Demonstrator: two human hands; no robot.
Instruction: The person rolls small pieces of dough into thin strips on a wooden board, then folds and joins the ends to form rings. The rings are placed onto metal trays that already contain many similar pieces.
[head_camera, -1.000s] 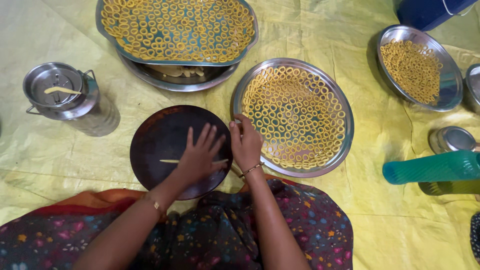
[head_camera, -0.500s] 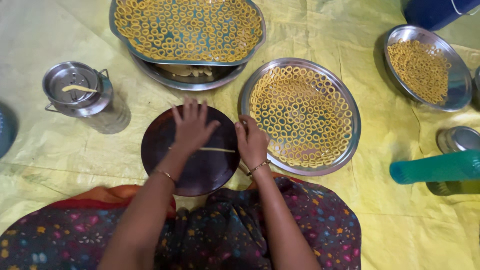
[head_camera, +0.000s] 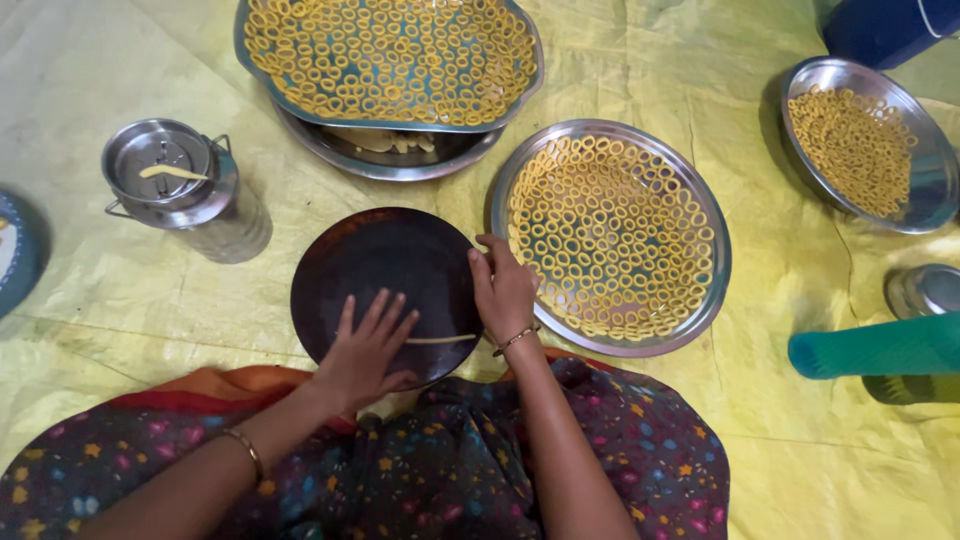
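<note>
Seated on the floor, she is rolling dough: her left hand (head_camera: 365, 345) lies flat, fingers spread, on a thin dough strand (head_camera: 440, 340) across the dark round board (head_camera: 385, 265). Her right hand (head_camera: 503, 290), loosely curled and empty, steadies the board's edge. The strand looks ready to be looped like the rings on the steel plate (head_camera: 700, 310) beside.

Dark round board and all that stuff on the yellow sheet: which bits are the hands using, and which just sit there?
In use:
left hand
right hand
dark round board
dough strand

Lying about:
tray of rings
top tray
far plate
steel can
green cylinder
</note>
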